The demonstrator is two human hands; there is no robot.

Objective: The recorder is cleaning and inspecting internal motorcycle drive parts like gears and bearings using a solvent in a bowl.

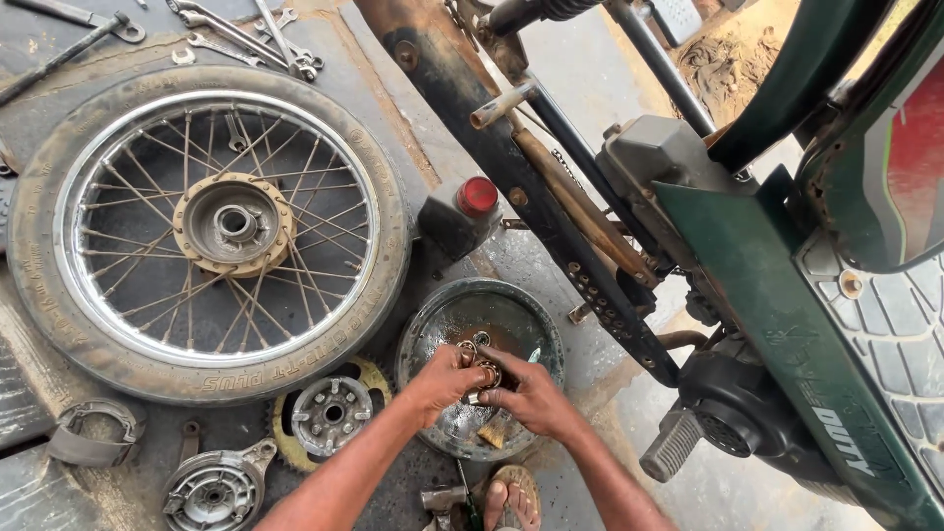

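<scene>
Metal rings, small and rust-coloured, sit between the fingertips of both hands, directly above the middle of a round, shallow metal pan that rests on the workshop floor. Left hand pinches the rings from the pan's left side, fingers curled around them; right hand grips them from the right, fingers bent and touching the left hand's fingertips. How many rings are held cannot be told. A pale wedge-shaped object lies in the pan just below the right hand. Just beside the pan, to its left, a yellowed chain sprocket with its hub lies flat, and a brake drum plate lies near the lower edge of the view. A spoked wheel with tyre lies flat, well apart to the upper left, spanners beyond it. A green motorcycle stands along the right side, its black swingarm passing just above the pan.
</scene>
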